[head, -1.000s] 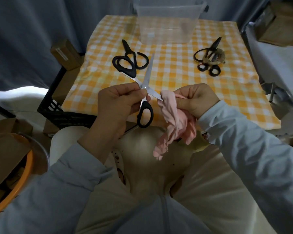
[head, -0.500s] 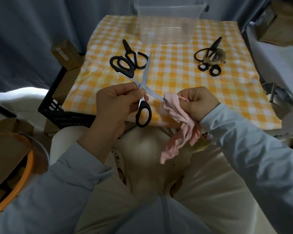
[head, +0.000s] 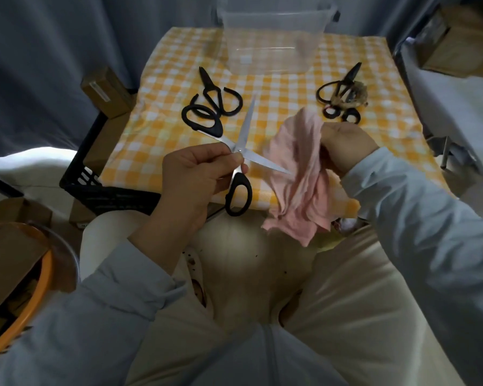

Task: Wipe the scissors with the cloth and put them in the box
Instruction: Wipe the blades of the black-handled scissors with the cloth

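Cloth has risen and spread in right hand; left hand pinches scissors

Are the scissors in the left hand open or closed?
Open. The scissors held by the left hand have blades spread in a wide V from the pivot, one tip at the pink cloth.

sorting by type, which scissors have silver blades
The open pair in the left hand. The left table scissors and right table scissors have black blades.
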### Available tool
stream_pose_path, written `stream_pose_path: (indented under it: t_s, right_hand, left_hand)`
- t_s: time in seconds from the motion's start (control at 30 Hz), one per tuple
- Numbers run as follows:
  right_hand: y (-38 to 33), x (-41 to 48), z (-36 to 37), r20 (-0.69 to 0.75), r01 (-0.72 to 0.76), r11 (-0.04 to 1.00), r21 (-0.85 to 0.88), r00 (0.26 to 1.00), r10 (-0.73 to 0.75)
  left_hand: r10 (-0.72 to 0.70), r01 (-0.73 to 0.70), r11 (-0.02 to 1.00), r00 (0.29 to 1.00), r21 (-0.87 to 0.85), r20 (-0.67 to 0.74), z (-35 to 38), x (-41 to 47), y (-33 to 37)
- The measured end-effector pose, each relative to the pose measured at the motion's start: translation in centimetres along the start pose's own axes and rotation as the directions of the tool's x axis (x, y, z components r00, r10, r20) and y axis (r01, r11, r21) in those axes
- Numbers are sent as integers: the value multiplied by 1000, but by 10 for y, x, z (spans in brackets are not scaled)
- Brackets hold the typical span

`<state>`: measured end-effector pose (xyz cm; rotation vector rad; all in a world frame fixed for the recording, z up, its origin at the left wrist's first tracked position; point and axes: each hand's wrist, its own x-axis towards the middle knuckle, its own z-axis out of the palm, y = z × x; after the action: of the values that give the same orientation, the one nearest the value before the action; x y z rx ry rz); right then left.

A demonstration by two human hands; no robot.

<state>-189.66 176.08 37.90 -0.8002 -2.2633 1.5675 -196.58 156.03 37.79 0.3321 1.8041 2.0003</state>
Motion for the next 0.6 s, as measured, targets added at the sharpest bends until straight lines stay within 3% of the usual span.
stream_pose_path:
  t_s: [0.13, 0.23, 0.6]
  right_hand:
    - [-7, -15, 11, 361, 111, 994, 7, 926, -106]
    - [-4, -18, 13, 448, 129, 989, 75, 882, -149]
    - [6, -25, 27, 121, 146, 987, 68, 981, -153]
  left_hand:
    - [-12, 12, 1000, 999, 7, -31, 3, 0, -1]
    - [-24, 24, 1000, 999, 1, -42, 3, -1, -1]
    - [16, -16, 1000, 999, -10, -28, 7, -1, 1]
